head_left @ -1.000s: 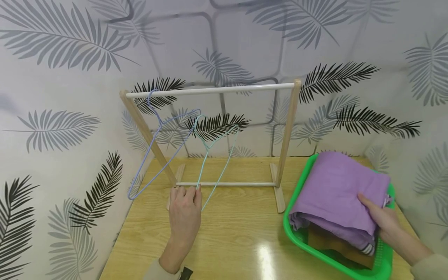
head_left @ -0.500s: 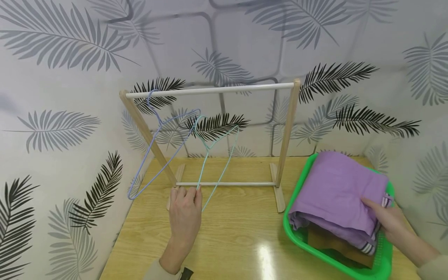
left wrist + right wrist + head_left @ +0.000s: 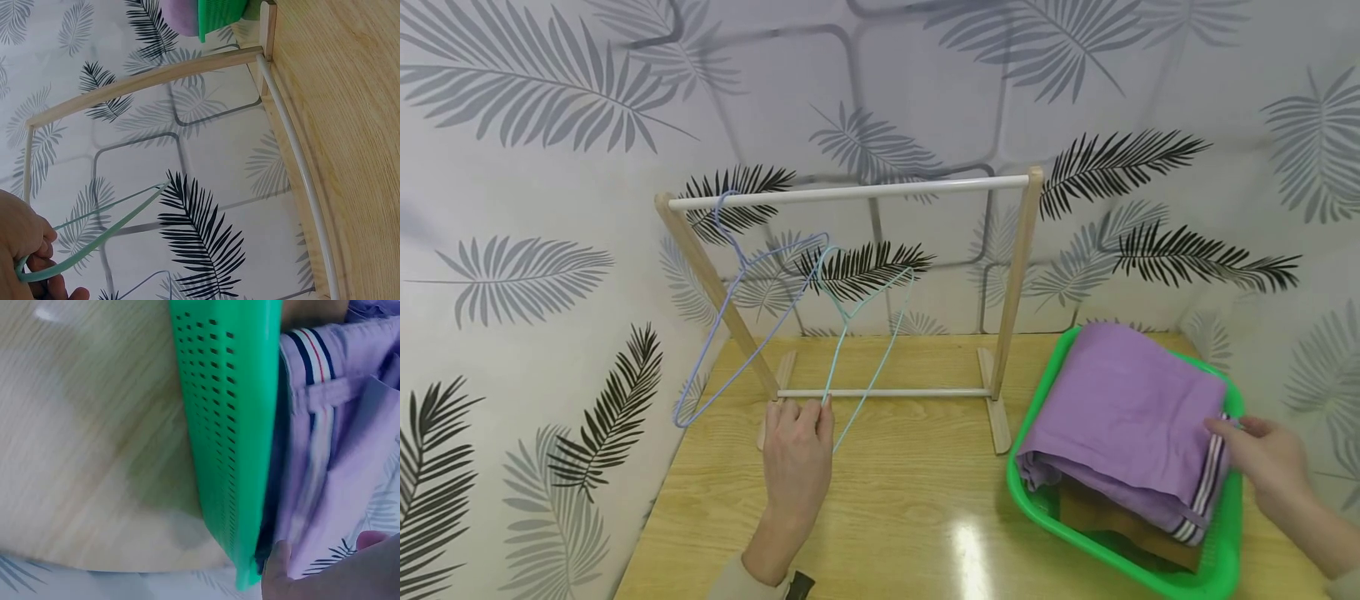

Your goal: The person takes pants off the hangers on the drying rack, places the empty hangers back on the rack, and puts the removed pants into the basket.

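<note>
In the head view my left hand (image 3: 797, 454) grips the lower corner of a mint-green clothes hanger (image 3: 846, 321), held tilted with its hook below the rail. The left wrist view shows the curled fingers round the green hanger wire (image 3: 94, 247). My right hand (image 3: 1266, 454) is at the right edge of a folded purple garment (image 3: 1127, 408) in a green basket (image 3: 1228, 550). Its thumb lies on the cloth edge, the fingers mostly behind it. Striped trim (image 3: 319, 444) runs along this edge; the right wrist view shows the thumb against it.
A wooden rack (image 3: 1018, 283) with a white top rail (image 3: 880, 192) stands on the wooden table (image 3: 880, 517) against a leaf-patterned wall. A blue hanger (image 3: 741, 333) hangs at the rail's left end. Brown cloth (image 3: 1097, 517) lies under the purple garment.
My right hand has moved right, from on top of the purple garment to its edge. More of the striped trim shows. The left hand and green hanger have stayed nearly still.
</note>
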{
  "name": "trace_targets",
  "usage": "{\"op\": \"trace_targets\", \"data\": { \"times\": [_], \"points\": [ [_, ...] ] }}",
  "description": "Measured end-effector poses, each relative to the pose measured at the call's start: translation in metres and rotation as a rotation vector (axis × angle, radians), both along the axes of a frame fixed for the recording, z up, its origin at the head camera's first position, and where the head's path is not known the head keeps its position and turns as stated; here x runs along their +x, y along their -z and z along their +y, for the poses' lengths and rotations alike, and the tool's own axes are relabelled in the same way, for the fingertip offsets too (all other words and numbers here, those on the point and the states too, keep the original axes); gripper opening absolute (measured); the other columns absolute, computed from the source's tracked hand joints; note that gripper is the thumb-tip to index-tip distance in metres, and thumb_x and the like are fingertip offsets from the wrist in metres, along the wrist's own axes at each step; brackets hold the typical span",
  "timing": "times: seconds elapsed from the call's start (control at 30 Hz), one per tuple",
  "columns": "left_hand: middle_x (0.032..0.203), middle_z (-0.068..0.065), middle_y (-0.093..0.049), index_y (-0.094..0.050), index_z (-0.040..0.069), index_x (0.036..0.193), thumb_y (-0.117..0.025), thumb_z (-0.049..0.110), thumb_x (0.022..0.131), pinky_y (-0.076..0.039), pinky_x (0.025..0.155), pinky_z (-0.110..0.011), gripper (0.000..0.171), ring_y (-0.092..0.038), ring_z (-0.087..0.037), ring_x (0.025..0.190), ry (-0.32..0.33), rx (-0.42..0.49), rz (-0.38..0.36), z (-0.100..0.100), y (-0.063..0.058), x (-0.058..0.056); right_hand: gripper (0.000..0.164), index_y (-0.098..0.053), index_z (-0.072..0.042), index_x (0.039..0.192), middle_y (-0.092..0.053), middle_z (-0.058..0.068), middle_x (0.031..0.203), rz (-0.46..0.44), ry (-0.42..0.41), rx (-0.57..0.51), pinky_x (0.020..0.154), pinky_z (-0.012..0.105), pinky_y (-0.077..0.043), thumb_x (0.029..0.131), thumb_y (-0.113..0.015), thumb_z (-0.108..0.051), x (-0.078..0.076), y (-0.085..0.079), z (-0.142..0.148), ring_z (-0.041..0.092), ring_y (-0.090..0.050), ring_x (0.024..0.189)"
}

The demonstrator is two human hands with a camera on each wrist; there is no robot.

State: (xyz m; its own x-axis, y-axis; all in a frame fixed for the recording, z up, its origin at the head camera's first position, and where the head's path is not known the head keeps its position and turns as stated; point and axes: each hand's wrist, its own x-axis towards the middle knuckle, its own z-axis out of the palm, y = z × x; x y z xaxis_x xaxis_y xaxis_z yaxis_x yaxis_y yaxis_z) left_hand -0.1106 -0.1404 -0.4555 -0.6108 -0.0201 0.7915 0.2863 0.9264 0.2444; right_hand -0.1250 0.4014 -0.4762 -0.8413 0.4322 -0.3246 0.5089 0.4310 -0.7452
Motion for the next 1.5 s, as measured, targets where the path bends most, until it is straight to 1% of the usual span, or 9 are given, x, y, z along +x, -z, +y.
{"op": "trace_targets", "data": {
  "times": [0.03, 0.13, 0.23, 0.37, 0.47, 0.6, 0.73, 1.17, 1.5],
  "points": [
    [0.058, -0.006, -0.043, -0.057, 0.003, 0.064, -0.078, -0.003, 0.088, -0.032, 0.064, -0.031, 0.033, -0.035, -0.019, 0.064, 0.0, -0.001, 0.001, 0.0, 0.0, 0.0, 0.086, -0.018, 0.016, 0.159, -0.023, 0.044, 0.163, 0.015, -0.01, 0.004, 0.117, 0.065, -0.038, 0.105, -0.05, -0.042, 0.0, -0.003, 0.0, 0.057, -0.033, 0.147],
    [0.058, -0.006, -0.043, -0.057, 0.003, 0.064, -0.078, -0.003, 0.088, -0.032, 0.064, -0.031, 0.032, -0.035, -0.019, 0.064, 0.0, 0.003, 0.003, 0.0, 0.0, -0.001, 0.082, -0.024, 0.014, 0.159, -0.028, 0.043, 0.161, 0.081, -0.047, 0.065, 0.094, 0.038, -0.054, 0.106, -0.052, -0.042, -0.001, -0.011, 0.0, 0.057, -0.04, 0.139],
    [0.058, -0.006, -0.042, -0.057, 0.003, 0.065, -0.078, -0.003, 0.088, -0.032, 0.064, -0.03, 0.032, -0.035, -0.019, 0.064, 0.0, 0.003, 0.003, 0.001, -0.001, 0.0, 0.079, -0.032, 0.011, 0.158, -0.035, 0.041, 0.159, 0.17, -0.086, 0.129, 0.071, 0.014, -0.048, 0.105, -0.055, -0.043, -0.005, -0.019, -0.002, 0.024, -0.062, 0.11],
    [0.058, -0.005, -0.041, -0.055, 0.004, 0.064, -0.078, -0.003, 0.088, -0.032, 0.064, -0.03, 0.033, -0.034, -0.019, 0.063, -0.001, -0.005, 0.006, 0.001, -0.002, 0.0, 0.079, -0.036, 0.006, 0.159, -0.04, 0.04, 0.158, 0.276, -0.172, 0.205, 0.061, 0.006, -0.041, 0.104, -0.059, -0.047, -0.012, -0.029, -0.008, 0.018, -0.062, 0.103],
    [0.058, -0.006, -0.042, -0.056, 0.003, 0.065, -0.078, -0.003, 0.087, -0.032, 0.064, -0.031, 0.033, -0.035, -0.019, 0.063, -0.001, -0.01, 0.007, 0.002, -0.002, 0.0, 0.081, -0.036, 0.002, 0.16, -0.039, 0.04, 0.159, 0.31, -0.249, 0.24, 0.065, 0.01, -0.038, 0.103, -0.061, -0.049, -0.018, -0.036, -0.013, 0.054, -0.05, 0.128],
    [0.059, -0.006, -0.044, -0.059, 0.002, 0.066, -0.078, -0.002, 0.088, -0.032, 0.064, -0.03, 0.03, -0.035, -0.02, 0.064, -0.002, -0.008, -0.003, 0.002, -0.001, 0.001, 0.082, -0.034, 0.001, 0.161, -0.038, 0.039, 0.16, 0.318, -0.346, 0.251, 0.086, 0.04, -0.052, 0.103, -0.061, -0.05, -0.028, -0.04, -0.021, 0.064, -0.042, 0.137],
    [0.059, -0.006, -0.045, -0.061, 0.001, 0.067, -0.078, -0.003, 0.087, -0.033, 0.064, -0.03, 0.027, -0.037, -0.02, 0.065, -0.009, -0.004, -0.013, 0.002, 0.0, 0.001, 0.079, -0.038, 0.003, 0.159, -0.038, 0.039, 0.159, 0.339, -0.431, 0.263, 0.099, 0.078, -0.039, 0.103, -0.063, -0.048, -0.039, -0.037, -0.032, 0.068, -0.039, 0.137],
    [0.061, -0.007, -0.05, -0.064, 0.001, 0.069, -0.079, 0.0, 0.088, -0.034, 0.063, -0.029, 0.024, -0.038, -0.018, 0.065, -0.018, -0.014, -0.053, 0.003, 0.0, 0.003, 0.087, -0.05, 0.004, 0.151, -0.035, 0.046, 0.156, 0.35, -0.688, 0.488, 0.11, 0.081, -0.03, 0.092, -0.074, -0.056, -0.057, -0.012, -0.08, 0.069, -0.034, 0.141],
    [0.061, -0.006, -0.051, -0.064, 0.001, 0.069, -0.08, 0.001, 0.088, -0.036, 0.065, -0.031, 0.025, -0.039, -0.018, 0.066, -0.023, -0.031, -0.059, 0.003, -0.001, 0.003, 0.095, -0.048, -0.002, 0.154, -0.024, 0.047, 0.161, 0.294, -0.679, 0.55, 0.115, 0.083, -0.023, 0.09, -0.069, -0.068, -0.056, -0.001, -0.115, 0.071, -0.025, 0.145]
  ]
}}
